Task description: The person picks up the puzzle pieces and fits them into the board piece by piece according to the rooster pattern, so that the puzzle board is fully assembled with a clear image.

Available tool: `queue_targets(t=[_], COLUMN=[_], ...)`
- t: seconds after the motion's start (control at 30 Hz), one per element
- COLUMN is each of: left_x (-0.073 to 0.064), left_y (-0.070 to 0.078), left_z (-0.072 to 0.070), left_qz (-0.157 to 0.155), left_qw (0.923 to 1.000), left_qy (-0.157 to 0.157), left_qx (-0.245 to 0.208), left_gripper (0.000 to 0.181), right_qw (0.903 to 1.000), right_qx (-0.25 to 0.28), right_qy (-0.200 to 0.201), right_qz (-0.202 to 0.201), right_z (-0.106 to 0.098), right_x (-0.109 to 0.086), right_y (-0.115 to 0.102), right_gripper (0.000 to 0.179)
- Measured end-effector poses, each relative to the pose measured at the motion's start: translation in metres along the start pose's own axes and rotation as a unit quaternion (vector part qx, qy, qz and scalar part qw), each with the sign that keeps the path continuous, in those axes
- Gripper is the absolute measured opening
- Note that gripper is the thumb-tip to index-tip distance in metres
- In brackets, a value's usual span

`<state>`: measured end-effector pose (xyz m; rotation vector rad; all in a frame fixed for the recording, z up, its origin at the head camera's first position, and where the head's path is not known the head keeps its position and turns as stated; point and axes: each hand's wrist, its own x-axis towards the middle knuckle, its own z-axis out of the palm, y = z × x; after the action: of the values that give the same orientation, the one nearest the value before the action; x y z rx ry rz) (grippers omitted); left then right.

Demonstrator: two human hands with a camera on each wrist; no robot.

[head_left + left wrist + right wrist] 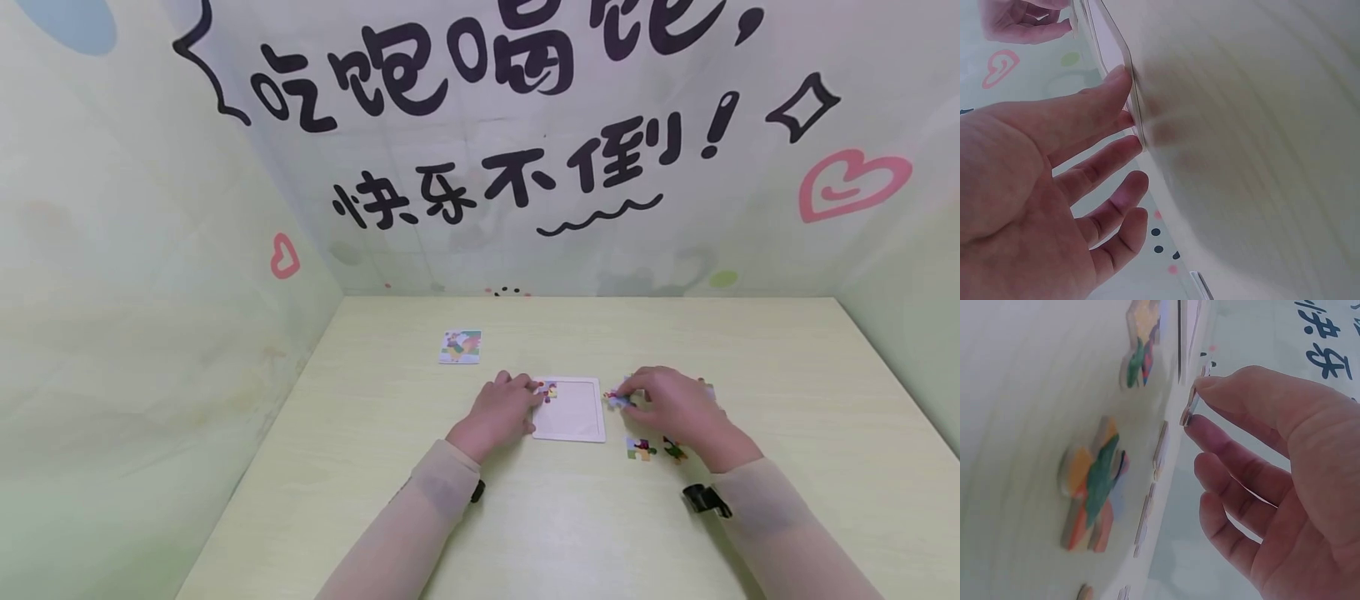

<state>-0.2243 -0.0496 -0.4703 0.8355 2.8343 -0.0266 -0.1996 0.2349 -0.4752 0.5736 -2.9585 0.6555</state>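
Note:
My right hand (675,408) pinches a small jigsaw piece (618,401) between thumb and forefinger, just off the right side of a white puzzle tray (577,438). In the right wrist view the held piece (1192,403) is tilted, showing mostly its edge. My left hand (501,414) rests its thumb and fingertips along the tray's left rim, fingers fairly straight. One coloured jigsaw piece (551,390) lies inside the tray's far left corner, beside the left fingertips. Loose pieces, among them a yellow and maroon piece (640,450) and a green and dark piece (673,450), lie about the right hand.
A square picture card (460,347) with a colourful bird-like figure lies behind and left of the tray. More loose pieces (707,388) are partly covered by the right hand. The pale table (360,433) meets printed cloth walls (450,267) at the back and sides.

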Motion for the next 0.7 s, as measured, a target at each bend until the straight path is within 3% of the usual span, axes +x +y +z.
queue_targets(t=[0.37,0.7], left_x=[0.001,0.000], left_y=[0.000,0.000], left_z=[0.000,0.001], left_qz=[-0.001,-0.001], left_qw=[1.0000,1.0000], left_qy=[-0.003,0.004], left_qx=[0.001,-0.006], left_gripper=[0.058,0.059], right_qw=[0.9999,0.9999], right_qx=[0.003,0.005], right_qy=[-0.011,-0.008], right_qz=[0.009,-0.012], right_z=[0.003,0.007], right_x=[0.007,0.011], right_y=[-0.007,-0.011], right_gripper=[0.018,0.018])
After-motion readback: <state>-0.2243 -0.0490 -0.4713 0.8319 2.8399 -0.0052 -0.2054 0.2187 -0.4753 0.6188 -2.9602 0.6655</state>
